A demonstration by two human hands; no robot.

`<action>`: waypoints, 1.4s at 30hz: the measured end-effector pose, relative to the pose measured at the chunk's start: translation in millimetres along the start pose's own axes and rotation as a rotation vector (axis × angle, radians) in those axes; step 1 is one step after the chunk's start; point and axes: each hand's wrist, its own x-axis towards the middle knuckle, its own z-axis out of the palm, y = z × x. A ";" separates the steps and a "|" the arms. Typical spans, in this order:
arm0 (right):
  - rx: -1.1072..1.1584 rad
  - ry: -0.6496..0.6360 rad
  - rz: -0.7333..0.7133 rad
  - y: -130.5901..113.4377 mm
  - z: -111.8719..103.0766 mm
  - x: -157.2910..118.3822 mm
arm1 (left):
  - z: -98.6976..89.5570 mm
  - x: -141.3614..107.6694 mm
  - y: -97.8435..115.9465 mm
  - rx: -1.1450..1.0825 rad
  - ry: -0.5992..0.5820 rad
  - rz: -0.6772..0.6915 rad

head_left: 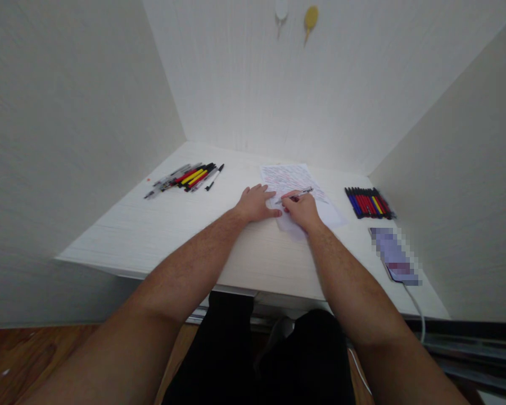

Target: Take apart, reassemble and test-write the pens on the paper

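A sheet of paper (287,174), its upper part covered with rows of coloured pen strokes, lies on the white desk in front of me. My right hand (301,209) is closed around a pen (306,191) whose tip is at the paper near its left side. The pen has a pale or clear barrel; finer detail is too small to make out. With fingers spread, my left hand (256,203) rests flat over the paper's left edge and the desk beside it. The lower part of the sheet looks bare.
A loose heap of pens (189,177) lies at the left, with a single white-and-black pen (215,177) beside it. To the right, a row of capped pens (369,203) sits above a phone (394,256) with a white cable (419,312). Walls enclose the desk (152,236) on three sides.
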 end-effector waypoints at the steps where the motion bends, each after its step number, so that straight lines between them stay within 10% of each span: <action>1: -0.011 0.000 0.006 0.2 -0.5 0.3 | -0.1 0.0 0.2 -0.003 0.000 -0.004; 42: -0.108 0.151 0.108 0.4 -5.1 1.4 | -5.8 -2.7 4.2 0.119 -0.045 -0.014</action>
